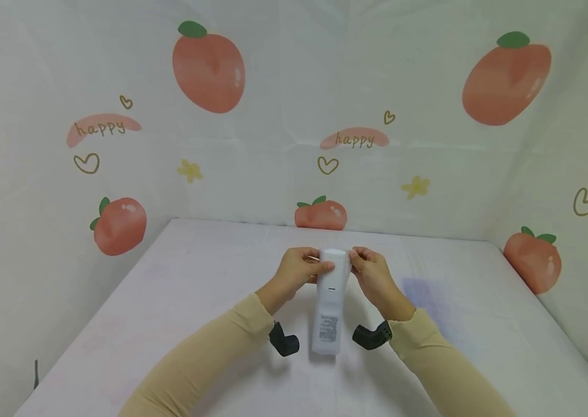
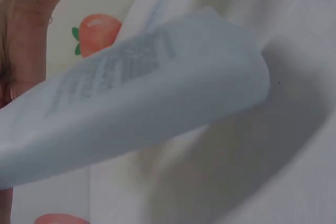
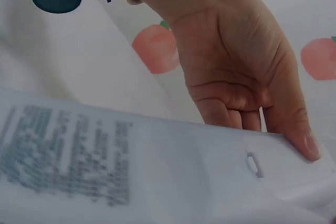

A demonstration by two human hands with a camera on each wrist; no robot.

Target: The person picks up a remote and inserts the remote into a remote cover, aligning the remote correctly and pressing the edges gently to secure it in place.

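White plastic forms the slim pouch (image 1: 329,301), which lies lengthwise at the middle of the worktop (image 1: 168,301), printed end toward the near edge. On its left, the left hand (image 1: 299,272) pinches the far top corner between thumb and fingers; on its right, the right hand (image 1: 372,275) pinches the opposite corner. Judging by this, even tension from both pinches, close to the top seam, would keep the pouch flat and controlled.
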